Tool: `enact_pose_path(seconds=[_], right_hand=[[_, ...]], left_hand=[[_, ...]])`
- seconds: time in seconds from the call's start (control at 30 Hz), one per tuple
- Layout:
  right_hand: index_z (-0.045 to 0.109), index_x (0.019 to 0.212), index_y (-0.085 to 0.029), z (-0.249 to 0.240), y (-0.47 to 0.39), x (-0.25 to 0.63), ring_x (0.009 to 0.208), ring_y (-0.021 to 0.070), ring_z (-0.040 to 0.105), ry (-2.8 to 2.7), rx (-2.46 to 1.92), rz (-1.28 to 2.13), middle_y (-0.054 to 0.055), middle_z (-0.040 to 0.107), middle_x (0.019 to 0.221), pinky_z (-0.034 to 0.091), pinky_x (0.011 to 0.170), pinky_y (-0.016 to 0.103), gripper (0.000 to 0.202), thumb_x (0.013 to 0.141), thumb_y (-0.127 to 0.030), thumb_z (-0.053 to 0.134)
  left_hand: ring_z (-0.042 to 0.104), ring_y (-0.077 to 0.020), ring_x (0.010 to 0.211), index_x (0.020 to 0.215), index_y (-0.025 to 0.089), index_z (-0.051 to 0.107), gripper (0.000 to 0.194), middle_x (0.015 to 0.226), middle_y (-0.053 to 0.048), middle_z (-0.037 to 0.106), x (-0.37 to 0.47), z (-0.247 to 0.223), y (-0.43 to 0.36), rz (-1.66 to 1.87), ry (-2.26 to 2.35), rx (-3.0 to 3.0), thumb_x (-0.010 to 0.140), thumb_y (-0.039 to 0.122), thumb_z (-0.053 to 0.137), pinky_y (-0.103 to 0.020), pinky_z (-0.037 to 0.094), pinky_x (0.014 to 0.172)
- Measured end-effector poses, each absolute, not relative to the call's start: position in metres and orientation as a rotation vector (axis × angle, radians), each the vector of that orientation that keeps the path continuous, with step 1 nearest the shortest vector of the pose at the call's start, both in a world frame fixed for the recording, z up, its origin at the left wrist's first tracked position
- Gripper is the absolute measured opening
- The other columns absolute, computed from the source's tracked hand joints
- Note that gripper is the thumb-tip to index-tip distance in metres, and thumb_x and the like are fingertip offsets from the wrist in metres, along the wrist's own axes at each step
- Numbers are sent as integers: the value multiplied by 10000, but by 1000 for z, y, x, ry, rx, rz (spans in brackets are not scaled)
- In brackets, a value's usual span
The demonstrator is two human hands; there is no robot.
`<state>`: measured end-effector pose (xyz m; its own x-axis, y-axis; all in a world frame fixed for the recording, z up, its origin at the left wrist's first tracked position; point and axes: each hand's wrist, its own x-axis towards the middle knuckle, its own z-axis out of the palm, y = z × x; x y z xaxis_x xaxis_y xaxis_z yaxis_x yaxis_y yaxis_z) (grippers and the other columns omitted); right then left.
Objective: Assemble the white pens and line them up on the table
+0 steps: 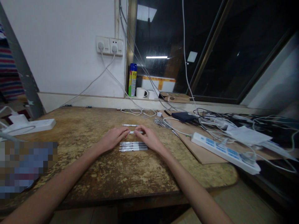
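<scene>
Nearest the camera, two bare forearms reach forward over a worn, mottled wooden table [130, 174]. A row of three pens [133, 146] lies side by side on the tabletop, parallel to its near edge, between the two wrists. Just beyond that row, the left hand [114, 138] and the right hand [149, 138] meet on a fourth pen [135, 132]: each hand has its fingers curled in and pinches one end of it, left hand on the left end, right hand on the right. Whether that pen is lifted or resting on the table cannot be told. A fifth pen [130, 125] lies alone a little farther back, clear of both hands. To the right, a white power strip [224, 152] rests on a cardboard sheet [198, 149] among tangled cables. At the left edge sits another white power strip [30, 126]. On the sill behind stand a spray can [132, 80] and a white mug [141, 92].
</scene>
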<state>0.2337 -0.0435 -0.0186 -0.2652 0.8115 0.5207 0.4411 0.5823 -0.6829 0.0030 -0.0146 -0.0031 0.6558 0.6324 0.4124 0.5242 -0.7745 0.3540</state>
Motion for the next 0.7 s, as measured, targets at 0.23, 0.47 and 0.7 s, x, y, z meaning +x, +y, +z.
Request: enact_pose_path(seconds=[0.23,0.47,0.7], right_hand=[[669,998,-185,-15,-45,231,923,177,661,-1867,-922,526,40,719,983,487,865,295,137,907,-287,677],[669,949,-177,-20,-42,233,830,169,658,-1867,-940,621,29,709,872,493,802,296,175,968,-330,588],[676,967,-185,-21,-40,233,847,165,671,-1828,-955,648,29,726,907,515,830,302,179,960,-344,596]], left_hand=[[650,-228,910,1038,200,656,371,989,-64,719,5,-3,-15,799,966,2664,1082,417,358,-330,459,811],[630,-213,855,926,196,635,389,910,-47,692,7,-1,-19,776,960,2694,1087,415,357,-316,435,774],[642,-218,875,935,207,644,394,920,-50,707,6,-2,-18,807,953,2668,1085,422,350,-320,446,786]])
